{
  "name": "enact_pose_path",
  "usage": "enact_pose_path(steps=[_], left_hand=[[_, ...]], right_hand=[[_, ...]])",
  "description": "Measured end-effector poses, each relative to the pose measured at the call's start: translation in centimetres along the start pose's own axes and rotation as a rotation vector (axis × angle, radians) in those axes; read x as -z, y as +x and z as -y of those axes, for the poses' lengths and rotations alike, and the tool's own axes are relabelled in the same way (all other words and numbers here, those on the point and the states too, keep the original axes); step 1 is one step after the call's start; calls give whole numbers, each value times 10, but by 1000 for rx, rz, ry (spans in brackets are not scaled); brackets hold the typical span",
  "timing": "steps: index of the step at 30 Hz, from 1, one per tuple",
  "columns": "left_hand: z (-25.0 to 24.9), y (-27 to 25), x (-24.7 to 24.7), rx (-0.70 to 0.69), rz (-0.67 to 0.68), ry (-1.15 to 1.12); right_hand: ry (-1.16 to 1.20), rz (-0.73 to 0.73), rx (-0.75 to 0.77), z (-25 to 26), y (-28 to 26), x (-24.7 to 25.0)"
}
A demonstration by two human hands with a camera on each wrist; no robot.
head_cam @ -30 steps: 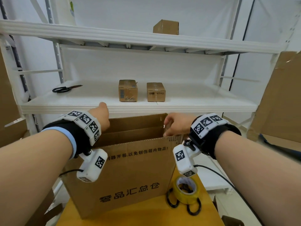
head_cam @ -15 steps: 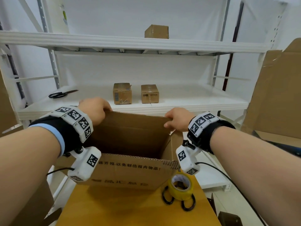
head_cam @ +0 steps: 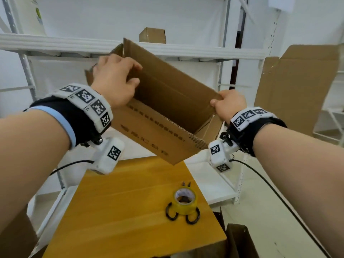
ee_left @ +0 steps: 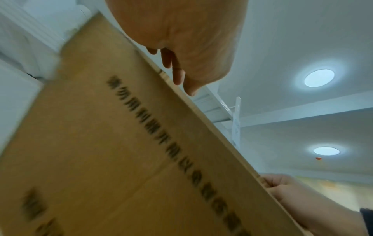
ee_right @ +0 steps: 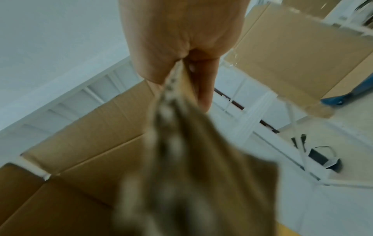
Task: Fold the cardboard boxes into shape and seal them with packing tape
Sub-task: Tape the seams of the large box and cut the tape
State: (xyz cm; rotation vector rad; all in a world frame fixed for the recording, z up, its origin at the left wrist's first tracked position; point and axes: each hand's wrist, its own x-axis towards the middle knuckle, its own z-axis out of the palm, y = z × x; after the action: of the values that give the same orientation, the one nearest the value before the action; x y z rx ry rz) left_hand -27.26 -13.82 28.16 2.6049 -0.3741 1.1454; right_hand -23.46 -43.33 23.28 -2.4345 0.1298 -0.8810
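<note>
Left hand point(head_cam: 113, 81) curled over left top edge of cardboard box point(head_cam: 158, 116), fingers inside. Box held open and tilted in the air above far edge of wooden bench point(head_cam: 111, 211). Right hand point(head_cam: 229, 106) pinching right top corner. Tape roll point(head_cam: 185, 202) on scissors point(head_cam: 183, 214), near bench's right edge.

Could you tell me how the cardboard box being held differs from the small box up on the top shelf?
The held cardboard box is open, its inside showing, while the small box on the top shelf looks closed. The held one is tilted in the air, gripped by the left hand and right hand; the small one rests on the shelf. The held one carries dark printed lettering; none is visible on the small one. Both are plain brown cardboard.
</note>
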Motion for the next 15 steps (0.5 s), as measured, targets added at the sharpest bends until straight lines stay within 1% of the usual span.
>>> enact_pose_path(steps=[4, 6, 10, 15], left_hand=[[-27, -4, -18, -30, 14, -74], [-43, -8, -30, -24, 74, -124], [-80, -20, -63, -64, 223, -167], [-125, -29, -104, -109, 341, -246]], right_hand=[[-50, -94, -129, -38, -18, 40], [-57, -131, -168, -54, -28, 56], [-92, -161, -256, -83, -48, 79], [-179, -166, -373, -123, -65, 101]])
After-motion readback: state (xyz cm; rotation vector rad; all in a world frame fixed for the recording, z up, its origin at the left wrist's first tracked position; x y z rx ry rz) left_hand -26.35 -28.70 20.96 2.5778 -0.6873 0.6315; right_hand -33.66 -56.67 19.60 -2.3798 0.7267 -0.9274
